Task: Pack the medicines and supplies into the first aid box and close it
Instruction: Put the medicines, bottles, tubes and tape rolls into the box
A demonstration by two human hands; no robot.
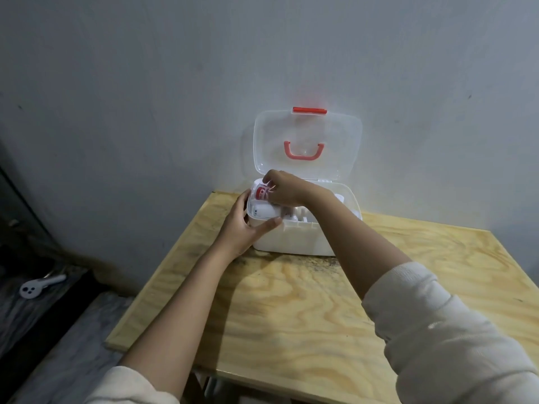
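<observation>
The white first aid box [300, 239] stands at the far edge of the wooden table [306, 304], against the wall. Its clear lid [309, 132] is swung up, showing a red handle and a red latch. White bottles and packs [264, 212] lie in the box's top tray. My left hand [243, 227] grips the box's front left corner, thumb along the rim. My right hand [281, 189] reaches across into the left end of the tray, its fingers closed on a red and white item [261, 193] there.
The wall stands right behind the box. A white key-shaped object [38, 285] lies on a dark surface at the left, below table level. The table's left and front edges are near my forearms.
</observation>
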